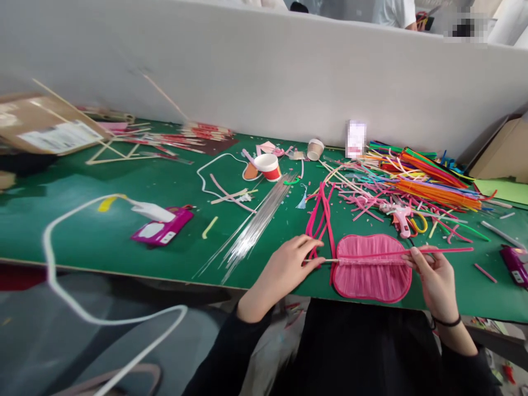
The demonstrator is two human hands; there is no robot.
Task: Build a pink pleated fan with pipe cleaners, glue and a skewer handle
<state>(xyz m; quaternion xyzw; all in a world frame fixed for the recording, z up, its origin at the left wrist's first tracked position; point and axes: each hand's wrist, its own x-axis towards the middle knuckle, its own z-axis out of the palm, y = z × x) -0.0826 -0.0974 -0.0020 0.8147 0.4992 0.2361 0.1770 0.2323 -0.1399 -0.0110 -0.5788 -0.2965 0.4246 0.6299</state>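
Note:
A pink ribbed fan-shaped piece [371,272] lies on the green table [124,231] near its front edge, with a thin stick and a pink pipe cleaner [445,251] running across its top. My left hand [289,267] pinches the stick's left end beside several loose pink pipe cleaners [319,217]. At the fan's right side, my right hand [431,275] grips the stick and pipe cleaner with closed fingers. A black band circles my right wrist.
A pink glue gun [398,215] and a heap of coloured pipe cleaners [433,181] lie behind the fan. A bundle of thin wires [256,225], a red-and-white cup [269,166], a magenta glue gun [163,228] with a white cord, cardboard boxes and a white partition surround the work area.

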